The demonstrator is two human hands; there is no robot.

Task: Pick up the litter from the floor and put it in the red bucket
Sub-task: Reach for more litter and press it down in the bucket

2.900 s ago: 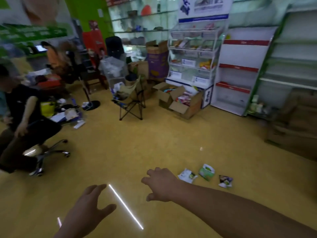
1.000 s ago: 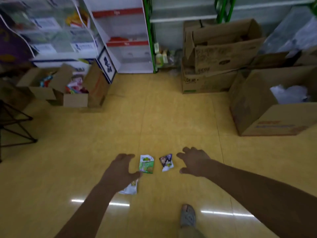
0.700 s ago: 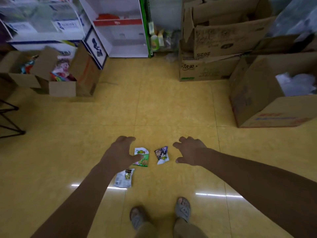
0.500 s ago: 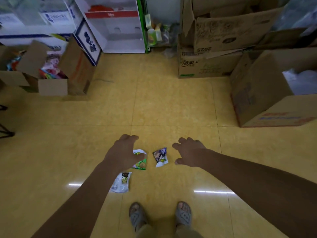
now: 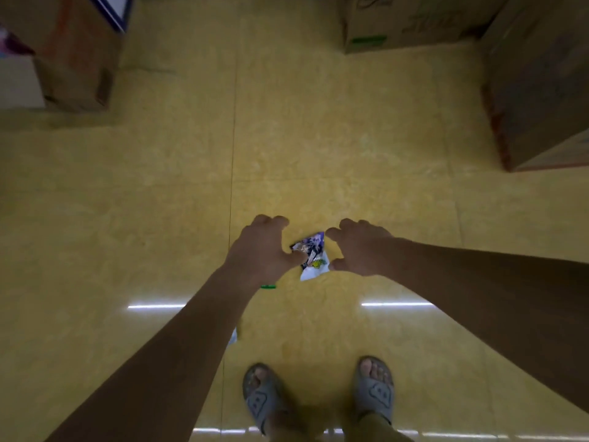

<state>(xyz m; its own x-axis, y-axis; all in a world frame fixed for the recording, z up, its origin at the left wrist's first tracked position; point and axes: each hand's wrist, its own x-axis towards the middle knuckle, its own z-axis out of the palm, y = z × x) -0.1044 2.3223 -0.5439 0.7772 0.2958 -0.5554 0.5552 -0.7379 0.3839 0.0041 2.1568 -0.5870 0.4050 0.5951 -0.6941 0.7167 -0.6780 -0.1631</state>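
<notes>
Left hand (image 5: 262, 248), right hand (image 5: 361, 247) loosely spread, holding nothing, flanking purple wrapper (image 5: 314, 257) on floor (image 5: 318, 138); cardboard boxes (image 5: 538, 74) well apart.

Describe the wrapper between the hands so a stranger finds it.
On the yellow floor, ahead of the grey sandals, look between the left hand and right hand. The crumpled wrapper there is dark purple with a white end, unlike the green scrap nearby.
</notes>
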